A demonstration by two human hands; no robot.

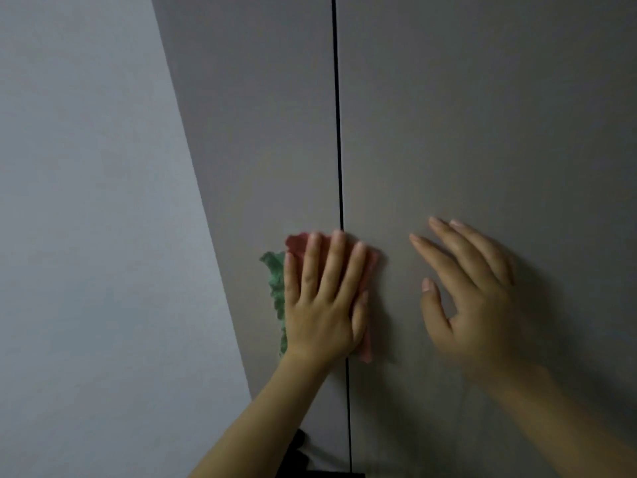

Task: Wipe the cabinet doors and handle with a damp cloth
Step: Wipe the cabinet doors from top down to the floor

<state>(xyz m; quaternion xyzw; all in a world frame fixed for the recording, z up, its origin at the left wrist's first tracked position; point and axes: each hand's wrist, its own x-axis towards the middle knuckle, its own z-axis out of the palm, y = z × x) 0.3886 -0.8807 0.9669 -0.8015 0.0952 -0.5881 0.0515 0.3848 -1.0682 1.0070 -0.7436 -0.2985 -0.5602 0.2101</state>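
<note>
While my left hand lies flat with fingers spread, pinning the cloth to the doors, my right hand rests open and empty on the right door, bracing. I judge the cloth soft, light and limp: it bunches at its green edge and would slide out from under a loose palm, so pressing through the whole hand suits it better than pinching a corner. It straddles the seam between the left door and the right one. Both doors look smooth, flat and stiff, likely slick when damp. No handle shows from this view. A pale wall stands to the left.
</note>
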